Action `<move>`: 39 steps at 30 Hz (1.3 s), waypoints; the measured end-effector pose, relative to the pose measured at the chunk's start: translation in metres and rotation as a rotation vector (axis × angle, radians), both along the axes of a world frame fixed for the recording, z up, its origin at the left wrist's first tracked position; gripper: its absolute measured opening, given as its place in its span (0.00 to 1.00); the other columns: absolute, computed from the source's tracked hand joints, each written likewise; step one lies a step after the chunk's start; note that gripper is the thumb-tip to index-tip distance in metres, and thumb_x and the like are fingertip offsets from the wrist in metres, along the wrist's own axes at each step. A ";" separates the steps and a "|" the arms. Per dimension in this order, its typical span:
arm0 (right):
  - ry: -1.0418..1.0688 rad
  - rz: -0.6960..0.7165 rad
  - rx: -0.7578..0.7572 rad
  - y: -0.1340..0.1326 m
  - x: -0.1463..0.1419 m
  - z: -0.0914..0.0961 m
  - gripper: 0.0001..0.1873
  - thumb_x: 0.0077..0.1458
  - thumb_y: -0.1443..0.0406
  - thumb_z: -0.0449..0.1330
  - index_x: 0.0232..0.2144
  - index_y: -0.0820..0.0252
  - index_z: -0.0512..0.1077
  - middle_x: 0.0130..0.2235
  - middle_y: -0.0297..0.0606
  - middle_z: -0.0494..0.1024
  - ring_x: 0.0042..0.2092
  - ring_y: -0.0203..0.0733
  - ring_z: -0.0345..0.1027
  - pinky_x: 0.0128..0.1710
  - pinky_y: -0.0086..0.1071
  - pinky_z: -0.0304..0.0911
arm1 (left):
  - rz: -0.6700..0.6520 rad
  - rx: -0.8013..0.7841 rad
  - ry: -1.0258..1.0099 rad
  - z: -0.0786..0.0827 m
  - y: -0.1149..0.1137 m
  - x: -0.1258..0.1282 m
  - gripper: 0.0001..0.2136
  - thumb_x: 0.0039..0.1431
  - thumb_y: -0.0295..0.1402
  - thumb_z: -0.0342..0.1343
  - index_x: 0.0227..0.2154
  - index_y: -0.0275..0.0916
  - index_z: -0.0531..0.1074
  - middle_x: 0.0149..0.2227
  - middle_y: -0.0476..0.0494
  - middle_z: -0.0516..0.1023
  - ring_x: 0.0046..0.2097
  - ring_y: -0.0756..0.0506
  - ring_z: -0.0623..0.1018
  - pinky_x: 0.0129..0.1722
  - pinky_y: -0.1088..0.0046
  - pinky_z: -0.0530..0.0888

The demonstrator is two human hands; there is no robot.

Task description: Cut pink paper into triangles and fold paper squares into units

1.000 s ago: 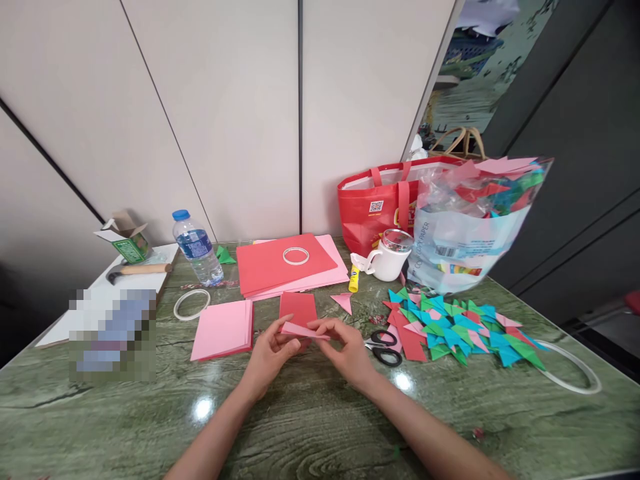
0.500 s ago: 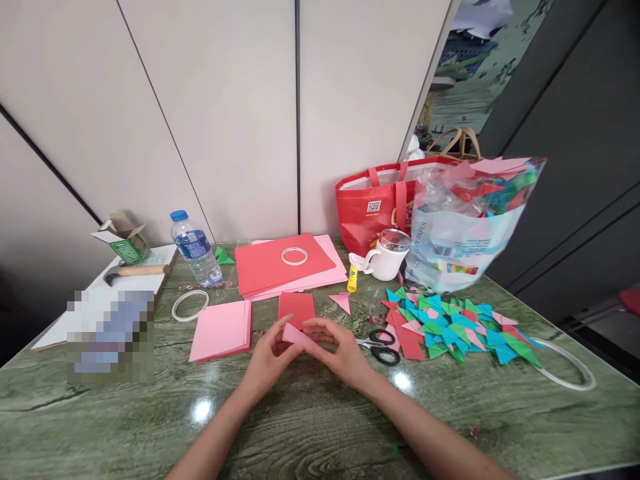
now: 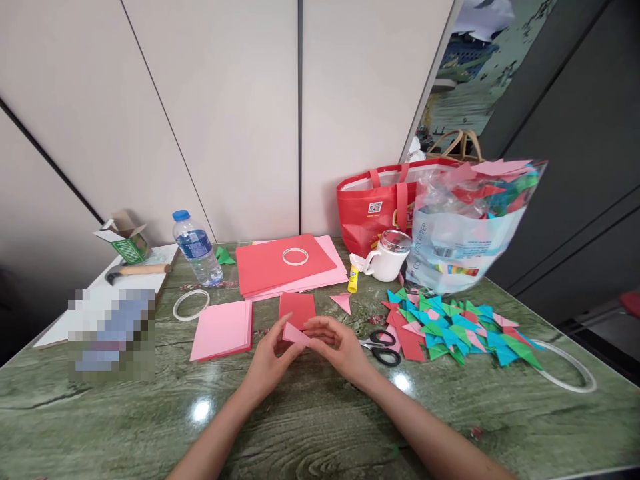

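Observation:
A small folded piece of pink paper (image 3: 295,333) is held between both hands, just above the table. My left hand (image 3: 271,353) pinches its left side with thumb and fingers. My right hand (image 3: 339,347) grips the right side, fingers curled over it and partly hiding it. Behind the hands lies a red paper square (image 3: 297,305). A folded pink triangle (image 3: 342,303) rests to its right. Left of my hands sits a stack of pink square sheets (image 3: 220,330) with red beneath. Black-handled scissors (image 3: 384,348) lie right of my right hand.
Large red sheets (image 3: 265,267) carry a tape roll (image 3: 295,257). Nearby stand a bottle (image 3: 197,250), a yellow glue stick (image 3: 353,280), a white mug (image 3: 390,260), a red bag (image 3: 363,220) and a full plastic bag (image 3: 450,247). Folded coloured pieces (image 3: 450,327) pile up right; a hammer (image 3: 137,270) lies left.
Both hands stay on the pink paper, with slight finger movement; the right thumb sits a little differently along its edge. The whole view has shifted very slightly.

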State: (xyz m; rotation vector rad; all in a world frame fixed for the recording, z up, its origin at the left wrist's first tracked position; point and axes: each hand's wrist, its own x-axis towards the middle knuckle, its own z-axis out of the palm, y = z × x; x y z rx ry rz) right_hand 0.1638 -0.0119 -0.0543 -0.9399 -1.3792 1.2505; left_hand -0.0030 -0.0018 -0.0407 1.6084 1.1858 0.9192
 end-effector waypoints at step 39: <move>-0.014 0.025 -0.026 -0.001 -0.001 -0.004 0.16 0.48 0.60 0.61 0.40 0.57 0.66 0.40 0.39 0.75 0.40 0.42 0.72 0.37 0.34 0.68 | -0.102 -0.011 -0.116 -0.007 0.001 -0.001 0.21 0.51 0.40 0.54 0.47 0.38 0.59 0.34 0.44 0.72 0.37 0.44 0.73 0.36 0.68 0.71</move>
